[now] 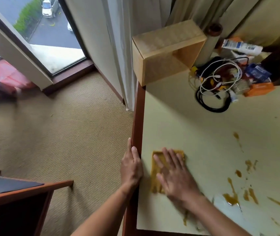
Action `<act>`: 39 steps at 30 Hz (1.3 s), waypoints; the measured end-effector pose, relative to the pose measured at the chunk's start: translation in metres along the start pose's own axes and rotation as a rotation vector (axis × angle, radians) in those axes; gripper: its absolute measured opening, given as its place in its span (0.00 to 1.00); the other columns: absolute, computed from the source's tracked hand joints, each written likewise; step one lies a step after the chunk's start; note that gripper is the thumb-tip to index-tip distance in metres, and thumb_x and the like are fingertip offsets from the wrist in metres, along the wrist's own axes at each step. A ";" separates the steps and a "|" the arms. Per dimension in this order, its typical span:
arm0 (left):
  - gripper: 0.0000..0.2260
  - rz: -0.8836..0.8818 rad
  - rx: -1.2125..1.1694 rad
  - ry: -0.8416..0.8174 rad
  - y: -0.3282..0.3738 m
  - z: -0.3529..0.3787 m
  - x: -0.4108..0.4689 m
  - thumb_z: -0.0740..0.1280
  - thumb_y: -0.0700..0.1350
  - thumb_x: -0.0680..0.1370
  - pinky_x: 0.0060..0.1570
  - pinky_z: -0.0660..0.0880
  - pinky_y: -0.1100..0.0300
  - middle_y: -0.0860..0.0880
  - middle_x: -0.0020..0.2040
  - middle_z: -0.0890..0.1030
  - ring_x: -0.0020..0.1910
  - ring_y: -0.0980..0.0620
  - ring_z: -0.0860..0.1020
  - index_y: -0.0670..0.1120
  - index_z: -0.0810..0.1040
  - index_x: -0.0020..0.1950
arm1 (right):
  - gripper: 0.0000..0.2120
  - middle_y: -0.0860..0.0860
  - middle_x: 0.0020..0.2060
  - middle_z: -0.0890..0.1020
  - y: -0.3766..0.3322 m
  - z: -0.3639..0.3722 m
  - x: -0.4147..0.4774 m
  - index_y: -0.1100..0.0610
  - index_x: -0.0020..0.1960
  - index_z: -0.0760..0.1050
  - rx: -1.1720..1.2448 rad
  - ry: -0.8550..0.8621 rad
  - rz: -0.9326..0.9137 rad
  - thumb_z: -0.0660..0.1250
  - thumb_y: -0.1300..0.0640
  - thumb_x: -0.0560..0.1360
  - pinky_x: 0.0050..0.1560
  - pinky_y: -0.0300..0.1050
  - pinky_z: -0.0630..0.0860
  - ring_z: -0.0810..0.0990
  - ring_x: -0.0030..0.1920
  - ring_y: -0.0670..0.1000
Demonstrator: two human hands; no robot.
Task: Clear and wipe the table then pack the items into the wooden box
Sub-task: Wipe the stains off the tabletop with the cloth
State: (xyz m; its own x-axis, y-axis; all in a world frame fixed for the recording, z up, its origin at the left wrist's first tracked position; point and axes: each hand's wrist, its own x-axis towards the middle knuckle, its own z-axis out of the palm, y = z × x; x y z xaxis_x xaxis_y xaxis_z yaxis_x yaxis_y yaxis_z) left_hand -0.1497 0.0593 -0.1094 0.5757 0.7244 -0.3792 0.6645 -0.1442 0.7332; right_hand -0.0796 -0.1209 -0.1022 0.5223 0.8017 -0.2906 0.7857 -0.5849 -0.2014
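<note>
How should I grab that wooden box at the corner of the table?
Grip the wooden box by its top wall, coming from the open side nearest the cables. It lies on its side, so fingers can probably slip inside under that wall with the thumb on top. Its outer faces are flat and wide, giving nothing to pinch.

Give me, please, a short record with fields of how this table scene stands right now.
left hand: grips the reddish-brown wooden table edge
right hand: presses flat on the mustard-yellow cloth
cream tabletop: brown smears right of the cloth, not yet wiped
pale wooden box: on its side at the far left corner, opening facing right
unpacked items: tangled white and black cables, orange carton, heaped right of the box
</note>
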 end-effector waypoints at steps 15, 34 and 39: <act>0.21 -0.044 -0.113 -0.001 -0.002 -0.001 0.000 0.52 0.51 0.88 0.65 0.65 0.61 0.50 0.76 0.73 0.74 0.47 0.72 0.55 0.64 0.82 | 0.32 0.58 0.83 0.50 -0.033 -0.013 0.058 0.50 0.84 0.51 0.084 0.052 0.113 0.46 0.43 0.81 0.80 0.62 0.48 0.50 0.82 0.63; 0.20 -0.077 -0.247 -0.006 -0.053 -0.011 -0.078 0.55 0.50 0.88 0.60 0.58 0.83 0.66 0.73 0.66 0.71 0.69 0.64 0.58 0.64 0.81 | 0.31 0.55 0.83 0.41 0.007 -0.058 0.171 0.49 0.84 0.39 0.009 0.046 0.233 0.40 0.39 0.84 0.80 0.60 0.39 0.39 0.82 0.58; 0.20 -0.079 -0.252 -0.026 -0.052 -0.014 -0.080 0.56 0.49 0.88 0.58 0.58 0.84 0.63 0.75 0.68 0.68 0.73 0.64 0.56 0.65 0.81 | 0.32 0.56 0.83 0.46 -0.041 -0.011 0.069 0.50 0.84 0.48 0.059 0.050 0.086 0.44 0.40 0.82 0.80 0.62 0.44 0.45 0.83 0.60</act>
State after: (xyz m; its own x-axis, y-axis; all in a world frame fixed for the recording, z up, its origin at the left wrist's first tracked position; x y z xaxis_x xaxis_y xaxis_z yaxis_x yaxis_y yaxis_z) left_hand -0.2370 0.0179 -0.1093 0.5409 0.7087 -0.4529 0.5699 0.0872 0.8171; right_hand -0.0725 -0.0402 -0.1036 0.6040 0.7527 -0.2620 0.7173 -0.6567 -0.2328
